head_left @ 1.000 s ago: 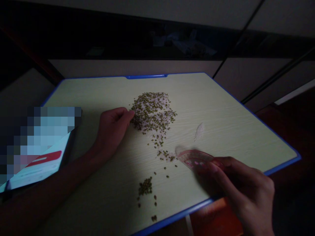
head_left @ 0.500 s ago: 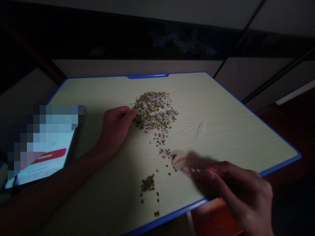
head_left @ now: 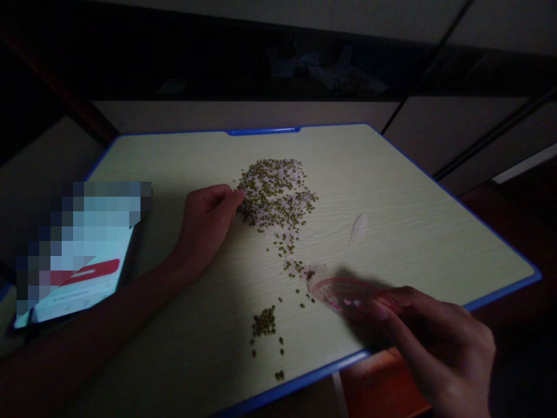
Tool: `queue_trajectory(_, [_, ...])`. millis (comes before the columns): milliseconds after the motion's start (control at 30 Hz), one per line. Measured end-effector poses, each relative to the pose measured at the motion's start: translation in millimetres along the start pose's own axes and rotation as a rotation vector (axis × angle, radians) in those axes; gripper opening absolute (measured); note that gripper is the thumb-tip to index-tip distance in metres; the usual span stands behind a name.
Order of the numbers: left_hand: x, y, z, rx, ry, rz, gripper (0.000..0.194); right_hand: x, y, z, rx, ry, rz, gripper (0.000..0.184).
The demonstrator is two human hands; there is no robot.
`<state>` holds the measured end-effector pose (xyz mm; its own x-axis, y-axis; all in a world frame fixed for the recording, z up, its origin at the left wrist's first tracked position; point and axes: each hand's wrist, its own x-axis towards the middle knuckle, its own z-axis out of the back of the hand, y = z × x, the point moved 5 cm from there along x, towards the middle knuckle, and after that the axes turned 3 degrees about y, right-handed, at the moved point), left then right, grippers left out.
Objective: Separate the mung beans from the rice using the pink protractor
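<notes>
Jutting over the table (head_left: 435,244) near its front edge, the clear red-rimmed piece (head_left: 339,292) sat clamped between the right hand's (head_left: 444,339) thumb and fingers, tip beside scattered green beans (head_left: 297,268). Beyond lay the mixed pile (head_left: 278,194) of beans and white grains; left hand (head_left: 206,220) at its left edge, thumb and forefinger together (couldn't tell if they pinched anything). Small bean heap (head_left: 264,322) nearer the front, white streak (head_left: 358,228) off right, lit-screen device (head_left: 87,293) far left.

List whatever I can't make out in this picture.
Head view:
Phone: upper screen masked by blocks.
Plastic piece: held end hidden by the right hand; markings too small to read.
Left hand: fingers partly hidden by the hand itself.
Pale grains: too small to identify.
</notes>
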<state>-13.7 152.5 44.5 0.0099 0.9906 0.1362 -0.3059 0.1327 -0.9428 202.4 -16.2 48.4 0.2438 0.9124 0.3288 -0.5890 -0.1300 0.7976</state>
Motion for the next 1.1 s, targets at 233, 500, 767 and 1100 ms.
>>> queue_trajectory(233, [0.7, 2.1, 0.0, 0.012, 0.006, 0.013, 0.035, -9.4, -4.0, 2.8, 0.007, -0.042, -0.099, 0.011])
queue_trajectory(500, [0.0, 0.6, 0.2, 0.007, 0.01, -0.01, 0.034, -10.3, -2.2, 2.5, -0.025, -0.073, -0.091, 0.009])
queue_trajectory(767, [0.4, 0.8, 0.1, 0.004, 0.01, -0.015, 0.033, -4.7, 2.2, 0.2, 0.005, -0.07, -0.05, 0.017])
queue_trajectory(1100, [-0.8, -0.1, -0.1, 0.016, 0.012, -0.009, 0.034, -5.2, 0.5, -2.2, -0.028, -0.097, -0.111, 0.015])
